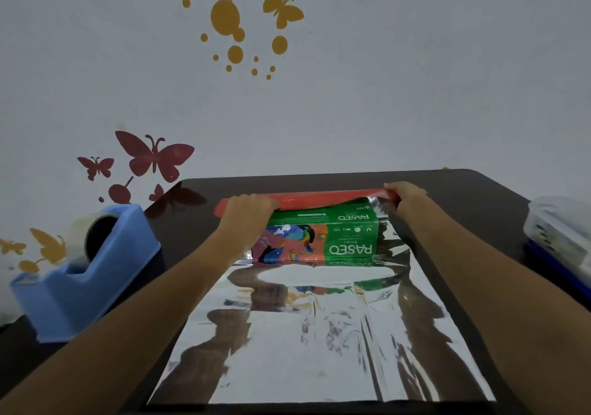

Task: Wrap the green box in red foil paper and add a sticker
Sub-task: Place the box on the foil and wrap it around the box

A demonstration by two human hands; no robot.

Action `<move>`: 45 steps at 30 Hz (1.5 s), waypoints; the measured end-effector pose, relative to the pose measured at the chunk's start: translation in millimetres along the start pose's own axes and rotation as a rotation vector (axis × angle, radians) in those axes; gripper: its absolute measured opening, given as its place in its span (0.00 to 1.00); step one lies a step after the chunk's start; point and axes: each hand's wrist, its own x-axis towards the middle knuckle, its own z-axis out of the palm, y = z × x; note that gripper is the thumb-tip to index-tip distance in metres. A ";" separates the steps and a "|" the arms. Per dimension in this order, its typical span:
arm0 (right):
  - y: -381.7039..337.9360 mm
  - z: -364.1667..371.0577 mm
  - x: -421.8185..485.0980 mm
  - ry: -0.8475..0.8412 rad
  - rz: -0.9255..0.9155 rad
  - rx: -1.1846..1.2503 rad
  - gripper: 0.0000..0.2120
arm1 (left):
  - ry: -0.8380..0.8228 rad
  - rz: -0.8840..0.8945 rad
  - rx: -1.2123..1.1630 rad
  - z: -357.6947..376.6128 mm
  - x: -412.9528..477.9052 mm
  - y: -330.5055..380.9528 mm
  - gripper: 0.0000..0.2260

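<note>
Head: box (319, 238) partly behind left hand (248, 213)

1. Foil paper (319, 334): inner face silver, mirror-glossy, finely creased; the folded-over far edge shows a shiny red outer face.
2. Green box (335, 232): printed covering with a smooth, slightly glossy sheen.
3. Table (463, 197): dark, smooth top, polished enough to reflect.
4. Tape dispenser (83, 286): blue moulded plastic, smooth, semi-matt; tape roll (80, 232) translucent and glossy.
5. Container (559, 226): clear plastic, blurred.
6. Wall (415, 95): pale, matt paint.

Box (319, 238) on foil (319, 350), dispenser (80, 280) left, container (559, 232) right
</note>
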 end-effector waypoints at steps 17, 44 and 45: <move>45.9 19.0 -142.6 -0.396 -1.201 -1.620 0.30 | 0.036 -0.009 -0.248 -11.7 -11.3 -4.8 0.15; 50.4 16.0 -148.9 -0.208 -1.297 -1.614 0.24 | -0.108 0.021 -0.223 -16.3 -28.6 15.8 0.29; 52.1 16.0 -148.3 -0.202 -1.307 -1.598 0.23 | -0.099 0.020 -0.218 -17.8 -30.2 16.8 0.29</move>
